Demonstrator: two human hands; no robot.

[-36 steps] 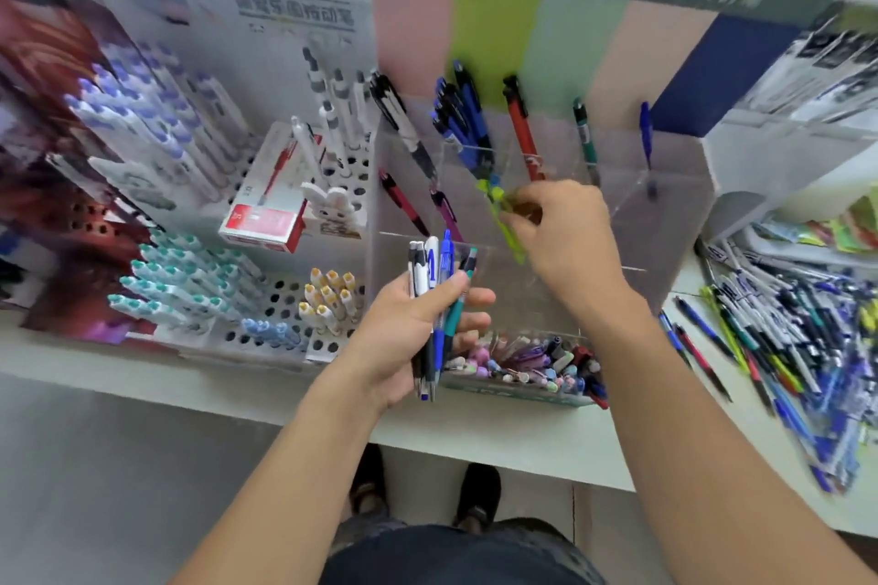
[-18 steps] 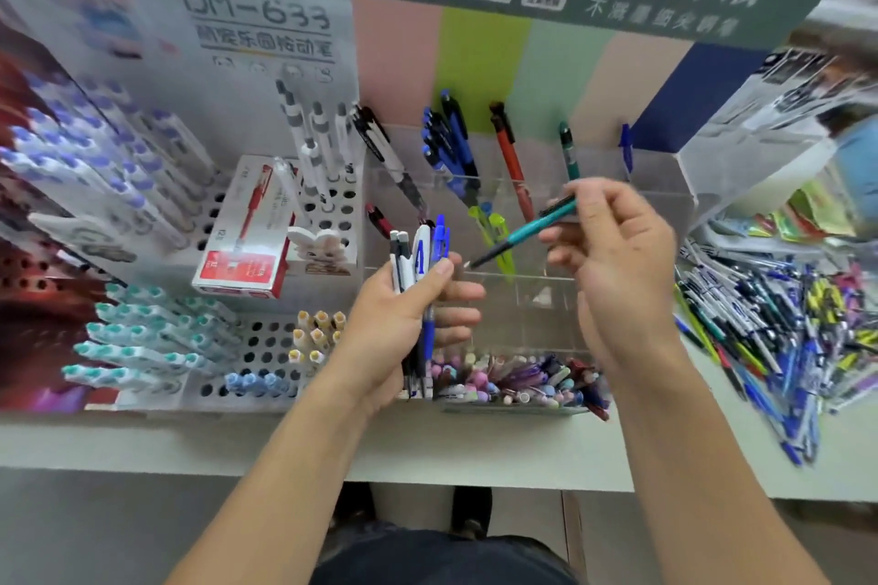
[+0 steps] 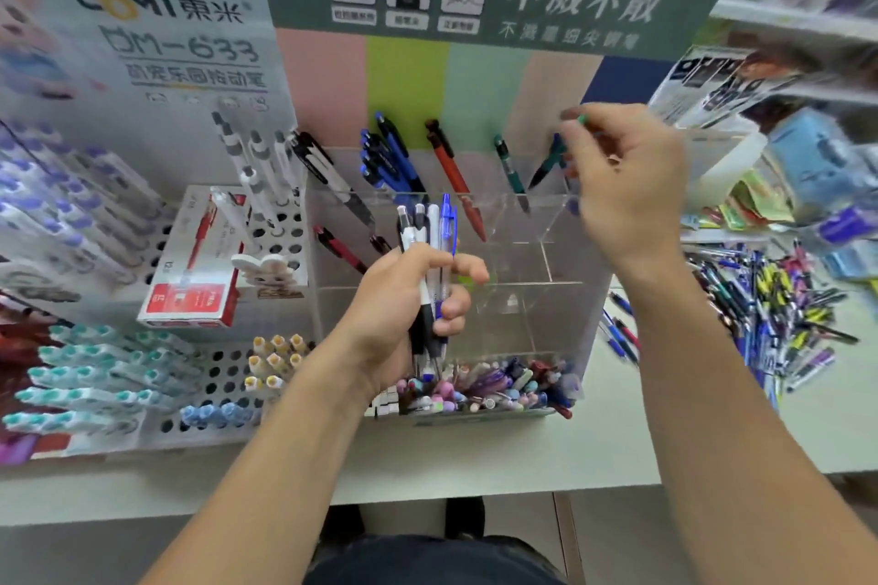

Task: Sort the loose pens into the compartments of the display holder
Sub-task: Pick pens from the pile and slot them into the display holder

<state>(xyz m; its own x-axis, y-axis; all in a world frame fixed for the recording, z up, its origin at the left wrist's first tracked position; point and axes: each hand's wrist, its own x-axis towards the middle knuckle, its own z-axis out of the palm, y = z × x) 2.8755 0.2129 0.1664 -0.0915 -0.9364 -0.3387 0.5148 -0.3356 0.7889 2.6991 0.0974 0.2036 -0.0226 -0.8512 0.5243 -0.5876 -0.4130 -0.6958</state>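
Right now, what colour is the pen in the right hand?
Green: the pen pinched by the right hand has a green body, seen in the head view.

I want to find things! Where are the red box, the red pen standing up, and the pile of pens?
red box (image 3: 192,299): head view, front label.
red pen (image 3: 453,176): head view, middle of barrel.
pile of pens (image 3: 779,314): head view, centre of heap.

Single head view, looking forward and down, close over display holder (image 3: 560,223) on counter (image 3: 475,456).
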